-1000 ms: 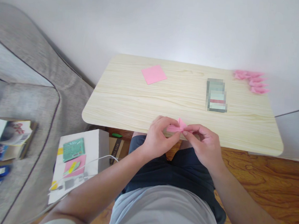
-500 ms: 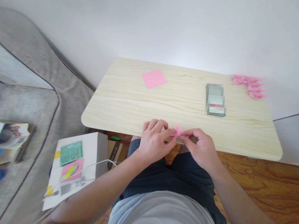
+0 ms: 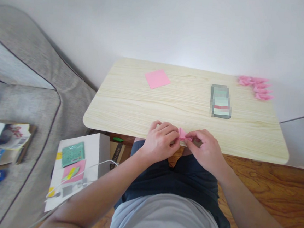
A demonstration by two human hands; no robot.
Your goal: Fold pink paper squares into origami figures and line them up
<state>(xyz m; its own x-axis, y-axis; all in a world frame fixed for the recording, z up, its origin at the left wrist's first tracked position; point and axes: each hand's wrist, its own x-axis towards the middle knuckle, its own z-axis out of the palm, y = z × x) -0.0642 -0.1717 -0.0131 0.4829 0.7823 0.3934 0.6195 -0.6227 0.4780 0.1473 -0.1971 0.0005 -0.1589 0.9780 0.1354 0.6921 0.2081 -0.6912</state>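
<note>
A small folded pink paper piece [image 3: 182, 134] is pinched between both my hands at the near edge of the light wooden table [image 3: 131, 101]. My left hand [image 3: 160, 140] curls its fingers over the piece's left side. My right hand [image 3: 204, 149] pinches its right side with thumb and fingertips. Most of the paper is hidden by my fingers. A flat pink paper square [image 3: 157, 79] lies at the table's far left.
Several folded pink paper pieces [image 3: 255, 87] are grouped at the table's far right corner. A blurred rectangular object [image 3: 221, 101] lies right of centre. A white box [image 3: 75, 166] with papers and a cable stands on the floor at left, beside a grey sofa [image 3: 23, 92].
Both hands have closed in tighter on the pink piece, so less of it shows than a second ago. The view shifted slightly; nothing else on the table moved.
</note>
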